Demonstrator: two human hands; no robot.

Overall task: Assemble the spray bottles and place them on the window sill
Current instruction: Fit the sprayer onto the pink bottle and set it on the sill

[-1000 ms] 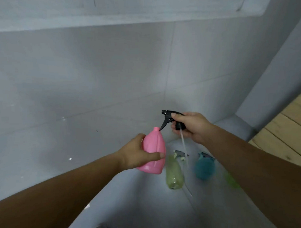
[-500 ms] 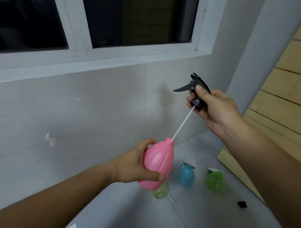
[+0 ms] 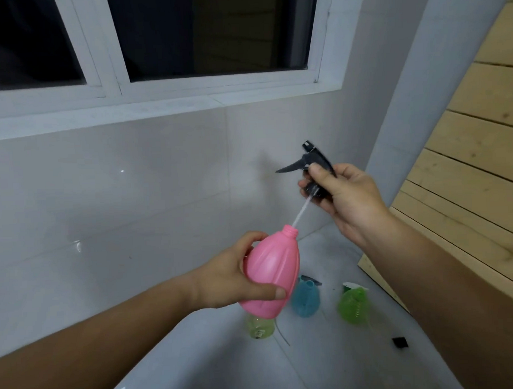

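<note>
My left hand [image 3: 232, 278] grips a pink ribbed bottle [image 3: 271, 272], tilted with its open neck pointing up and right. My right hand [image 3: 348, 200] holds a black trigger spray head [image 3: 314, 166] above and to the right of the neck. The head's clear dip tube [image 3: 301, 211] runs down to the bottle's mouth, and its tip sits at the opening. A white window sill [image 3: 165, 107] runs across the wall above. On the floor below stand a blue bottle [image 3: 305, 299], a green bottle [image 3: 353, 306] and a yellow-green bottle [image 3: 260, 326], the last partly hidden by the pink one.
A wooden slatted structure [image 3: 468, 201] rises at the right. A small black piece [image 3: 400, 342] lies on the grey tiled floor near the green bottle. A white tiled wall fills the left, and a dark window sits above the sill.
My view has tilted up, bringing the window and sill into sight. My right hand lifted the spray head up and right, and the dip tube's tip now meets the pink bottle's neck.
</note>
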